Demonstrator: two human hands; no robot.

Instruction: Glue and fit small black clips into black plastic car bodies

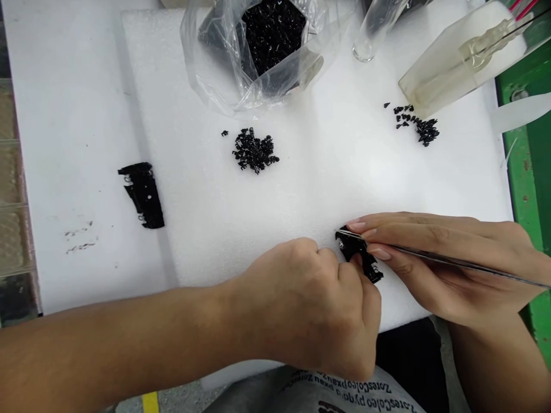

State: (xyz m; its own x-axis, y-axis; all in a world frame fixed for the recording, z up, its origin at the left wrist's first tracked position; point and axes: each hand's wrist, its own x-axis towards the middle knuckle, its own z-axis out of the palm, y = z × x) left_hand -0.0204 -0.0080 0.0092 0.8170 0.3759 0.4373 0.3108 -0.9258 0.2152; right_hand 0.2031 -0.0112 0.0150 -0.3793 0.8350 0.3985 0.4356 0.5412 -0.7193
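My left hand (318,304) is closed, its fingertips pressed on a small black plastic part (353,245) at the front edge of the white foam sheet. Thin metal tweezers (447,259) lie in the grip of my right hand (447,252), their tips at the upper end of that part. Whether the tips hold anything is too small to tell. A similar black part (146,195) lies on the left. Beyond my hands sits a pile of tiny black pieces (255,151), and a smaller pile (427,132) is at the right.
An open clear plastic bag (215,74) full of black pieces (275,34) stands at the back. At the back right are a translucent bottle (451,63) and a clear tube (374,28). A green edge (527,189) runs along the right side.
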